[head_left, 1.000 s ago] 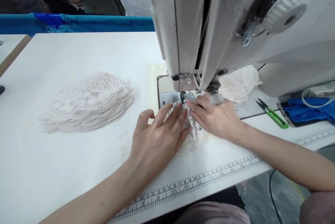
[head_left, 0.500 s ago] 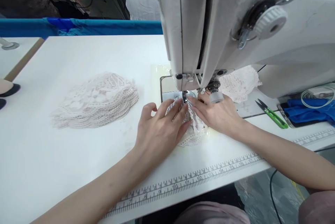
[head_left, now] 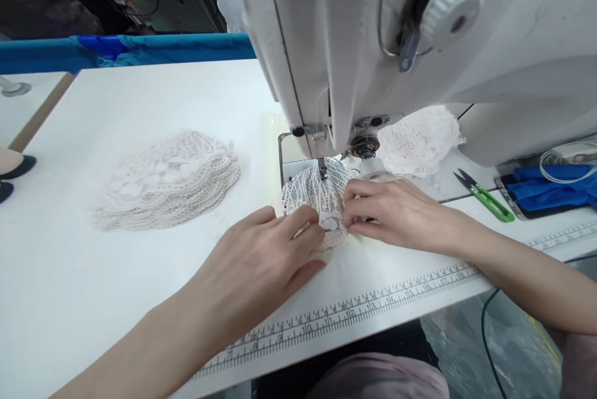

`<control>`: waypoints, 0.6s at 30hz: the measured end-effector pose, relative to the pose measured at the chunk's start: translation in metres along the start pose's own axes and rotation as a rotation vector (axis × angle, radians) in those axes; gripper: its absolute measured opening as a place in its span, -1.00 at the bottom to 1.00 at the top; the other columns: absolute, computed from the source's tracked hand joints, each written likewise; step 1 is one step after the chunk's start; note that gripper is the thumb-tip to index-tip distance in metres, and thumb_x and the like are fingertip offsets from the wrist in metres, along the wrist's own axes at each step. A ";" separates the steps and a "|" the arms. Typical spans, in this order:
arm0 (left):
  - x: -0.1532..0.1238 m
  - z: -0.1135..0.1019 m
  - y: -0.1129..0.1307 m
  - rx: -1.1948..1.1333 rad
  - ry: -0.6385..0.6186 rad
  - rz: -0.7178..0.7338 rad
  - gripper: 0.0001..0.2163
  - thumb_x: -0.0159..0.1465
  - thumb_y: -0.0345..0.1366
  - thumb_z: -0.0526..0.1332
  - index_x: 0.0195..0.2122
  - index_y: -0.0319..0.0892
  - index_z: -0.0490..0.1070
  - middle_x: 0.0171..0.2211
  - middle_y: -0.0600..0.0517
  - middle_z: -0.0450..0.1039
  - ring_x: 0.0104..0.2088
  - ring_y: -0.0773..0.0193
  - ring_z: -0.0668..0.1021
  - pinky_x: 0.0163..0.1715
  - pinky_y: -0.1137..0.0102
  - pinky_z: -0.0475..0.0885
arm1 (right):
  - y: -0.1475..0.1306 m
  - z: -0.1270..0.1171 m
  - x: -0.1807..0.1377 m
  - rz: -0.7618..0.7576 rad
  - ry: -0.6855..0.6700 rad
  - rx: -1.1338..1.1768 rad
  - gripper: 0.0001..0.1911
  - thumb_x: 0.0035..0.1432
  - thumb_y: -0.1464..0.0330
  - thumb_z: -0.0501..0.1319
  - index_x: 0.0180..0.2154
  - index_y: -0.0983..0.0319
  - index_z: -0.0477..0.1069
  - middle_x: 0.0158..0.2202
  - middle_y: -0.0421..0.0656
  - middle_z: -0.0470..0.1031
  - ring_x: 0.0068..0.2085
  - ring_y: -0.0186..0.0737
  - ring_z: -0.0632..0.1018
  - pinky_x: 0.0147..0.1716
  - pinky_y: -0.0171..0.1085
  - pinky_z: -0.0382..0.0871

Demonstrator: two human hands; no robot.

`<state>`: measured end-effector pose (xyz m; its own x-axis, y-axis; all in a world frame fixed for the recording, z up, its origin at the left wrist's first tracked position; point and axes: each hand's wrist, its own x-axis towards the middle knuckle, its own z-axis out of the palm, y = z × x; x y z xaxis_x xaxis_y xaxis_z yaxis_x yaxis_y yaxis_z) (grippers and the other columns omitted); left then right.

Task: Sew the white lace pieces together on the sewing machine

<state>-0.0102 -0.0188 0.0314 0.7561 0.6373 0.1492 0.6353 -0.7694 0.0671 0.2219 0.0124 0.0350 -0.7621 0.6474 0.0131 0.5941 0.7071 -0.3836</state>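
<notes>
A white lace piece point(head_left: 310, 191) lies under the presser foot point(head_left: 322, 168) of a sewing machine point(head_left: 321, 45), spread rather flat in front of the needle area. My left hand point(head_left: 268, 256) is at the near left edge of the lace, its fingers curled down onto it and its thumb stretched along the table. On the right edge of the same lace, my right hand point(head_left: 392, 209) pinches with fingertips together. The lace under both sets of fingertips is partly hidden.
A stack of white lace pieces point(head_left: 172, 181) stands on the left of the table. More lace point(head_left: 420, 141) lies behind my right hand. Green thread snips point(head_left: 487, 197), a phone point(head_left: 513, 197) and blue cloth point(head_left: 550, 188) sit at right. A printed ruler point(head_left: 345, 312) runs along the front edge.
Both hands have drawn back toward me from the presser foot. The lace, bunched under the fingers before, now lies spread and more visible. My right fingers have closed on its right edge.
</notes>
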 end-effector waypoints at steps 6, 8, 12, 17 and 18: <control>0.004 -0.005 0.002 -0.323 -0.034 -0.355 -0.80 0.40 -0.26 -0.07 -0.22 -0.12 0.33 -0.49 0.09 0.50 -0.62 0.34 0.47 -0.66 0.45 0.24 | -0.001 0.000 0.002 0.165 0.105 0.211 -0.84 0.34 0.43 0.03 -0.31 0.24 0.33 -0.49 -0.30 0.44 -0.56 -0.44 0.39 -0.53 -0.38 0.15; 0.008 -0.009 -0.001 -0.392 -0.019 -0.416 -0.82 0.40 -0.21 -0.06 -0.23 -0.11 0.29 -0.51 0.09 0.50 -0.60 0.31 0.49 -0.65 0.46 0.28 | 0.000 0.001 0.003 0.190 0.153 0.276 -0.83 0.35 0.41 0.01 -0.28 0.23 0.34 -0.52 -0.31 0.44 -0.55 -0.43 0.41 -0.53 -0.39 0.17; 0.024 -0.012 -0.010 -0.327 -0.099 -0.369 -0.76 0.31 -0.15 0.09 -0.10 -0.15 0.35 -0.38 -0.01 0.54 -0.53 0.24 0.53 -0.63 0.43 0.30 | 0.004 0.009 0.005 0.092 0.204 0.162 -0.84 0.24 0.31 0.19 -0.17 0.25 0.42 -0.31 -0.19 0.52 -0.41 -0.33 0.49 -0.45 -0.35 0.26; 0.047 -0.010 -0.027 -0.311 -0.114 -0.294 -0.81 0.26 -0.22 0.10 -0.32 -0.10 0.49 -0.60 0.09 0.37 -0.66 0.37 0.34 -0.66 0.44 0.15 | 0.007 0.017 0.008 0.091 0.482 -0.161 -0.67 0.33 0.43 -0.02 -0.16 0.21 0.52 -0.18 -0.13 0.50 -0.43 -0.38 0.44 -0.54 -0.36 0.15; 0.049 -0.009 -0.030 -0.331 -0.110 -0.296 -0.81 0.25 -0.21 0.11 -0.43 -0.10 0.46 -0.65 0.11 0.28 -0.68 0.38 0.29 -0.67 0.43 0.11 | 0.008 0.018 0.009 0.102 0.514 -0.185 -0.66 0.34 0.40 -0.03 -0.13 0.20 0.53 -0.20 -0.14 0.51 -0.44 -0.38 0.44 -0.56 -0.36 0.13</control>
<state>0.0065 0.0354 0.0460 0.5730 0.8190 -0.0286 0.7557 -0.5145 0.4053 0.2148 0.0186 0.0155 -0.5018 0.7379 0.4513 0.7291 0.6416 -0.2385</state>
